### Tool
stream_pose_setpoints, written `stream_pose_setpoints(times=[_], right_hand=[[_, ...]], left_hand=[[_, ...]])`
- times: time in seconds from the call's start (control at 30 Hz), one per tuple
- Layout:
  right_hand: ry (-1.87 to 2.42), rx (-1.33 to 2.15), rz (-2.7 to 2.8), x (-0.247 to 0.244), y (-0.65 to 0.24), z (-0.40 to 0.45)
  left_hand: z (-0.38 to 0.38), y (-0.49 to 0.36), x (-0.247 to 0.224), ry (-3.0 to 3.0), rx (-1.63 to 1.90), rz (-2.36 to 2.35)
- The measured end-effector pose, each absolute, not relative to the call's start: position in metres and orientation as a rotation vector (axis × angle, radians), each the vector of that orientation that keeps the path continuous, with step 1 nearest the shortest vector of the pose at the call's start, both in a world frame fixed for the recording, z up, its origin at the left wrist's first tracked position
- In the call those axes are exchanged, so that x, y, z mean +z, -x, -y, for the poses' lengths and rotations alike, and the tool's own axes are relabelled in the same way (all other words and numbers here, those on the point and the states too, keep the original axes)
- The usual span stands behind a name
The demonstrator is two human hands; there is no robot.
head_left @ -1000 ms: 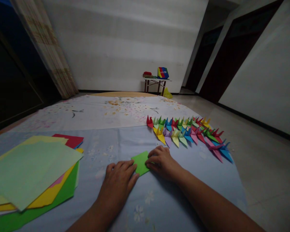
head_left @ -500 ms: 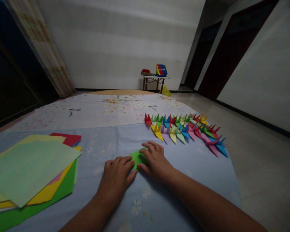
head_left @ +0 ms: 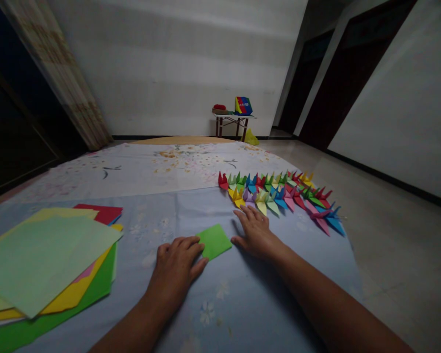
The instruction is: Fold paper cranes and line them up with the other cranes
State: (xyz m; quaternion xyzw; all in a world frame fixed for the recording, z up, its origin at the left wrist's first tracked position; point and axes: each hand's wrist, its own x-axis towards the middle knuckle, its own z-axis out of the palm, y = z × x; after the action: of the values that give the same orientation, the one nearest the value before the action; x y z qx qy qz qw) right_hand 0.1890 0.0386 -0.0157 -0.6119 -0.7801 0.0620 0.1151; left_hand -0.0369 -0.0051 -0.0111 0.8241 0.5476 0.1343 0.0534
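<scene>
A small folded green paper square (head_left: 216, 241) lies flat on the blue cloth in front of me. My left hand (head_left: 179, 264) rests at its left edge, fingertips touching the paper and pressing lightly, fingers spread, thumb apart. My right hand (head_left: 255, 231) is just right of the square, off the paper, fingers apart and holding nothing. Beyond it stand rows of folded paper cranes (head_left: 279, 196) in many colours. At the left lies a loose stack of coloured paper sheets (head_left: 55, 255), pale green on top.
A round table with a floral tablecloth (head_left: 147, 166) spreads out ahead. Near the far wall stands a small side table (head_left: 230, 117) holding a colourful box (head_left: 243, 106) and a red item. A yellow bag (head_left: 251, 138) lies beside it on the floor.
My right hand has lifted off the green paper and moved right towards the cranes, uncovering the square. My left hand stays at the paper's left edge.
</scene>
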Motion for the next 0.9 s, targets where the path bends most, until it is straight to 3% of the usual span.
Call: stream_pose_setpoints(times=[0.37,0.9], right_hand=[[1.571,0.214,2.377,-0.023,-0.137,-0.018],[1.824,0.233,2.321,-0.016,-0.194,-0.034]], left_hand=[[0.005,0.036,-0.015,-2.546,0.422,-1.679],[0.006,0.037,-0.009,-2.486,0.426,-1.654]])
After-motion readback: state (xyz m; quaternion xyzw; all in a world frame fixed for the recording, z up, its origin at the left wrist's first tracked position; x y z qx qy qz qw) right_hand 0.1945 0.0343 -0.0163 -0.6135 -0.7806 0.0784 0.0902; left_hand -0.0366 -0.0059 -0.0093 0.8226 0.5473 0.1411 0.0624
